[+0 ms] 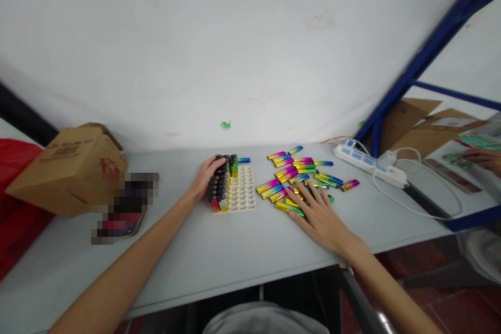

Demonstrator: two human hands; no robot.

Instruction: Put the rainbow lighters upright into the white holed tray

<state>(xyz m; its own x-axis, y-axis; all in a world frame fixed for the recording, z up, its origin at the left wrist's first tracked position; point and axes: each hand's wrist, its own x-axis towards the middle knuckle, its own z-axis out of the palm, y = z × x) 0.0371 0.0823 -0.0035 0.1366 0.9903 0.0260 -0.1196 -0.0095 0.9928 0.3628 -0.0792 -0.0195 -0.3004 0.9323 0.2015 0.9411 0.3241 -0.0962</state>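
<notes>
On a table [235, 258] set against a wall [242, 62], a tray [245, 195] sits near the middle, upright pieces [218, 183] standing in its left part and bare sockets to their right. A left hand [206, 175] rests at the tray's left side, fingers over the pieces. To the tray's right, loose casings [287, 172] lie scattered, a right hand [315, 214] spread over the nearest; 1 more lies just behind the tray. A box [66, 167] occupies the far left, a flat object [127, 206] beside it. A power strip [370, 163] lies right of the casings; past a frame [385, 107], a co-worker's hand [485, 156].
</notes>
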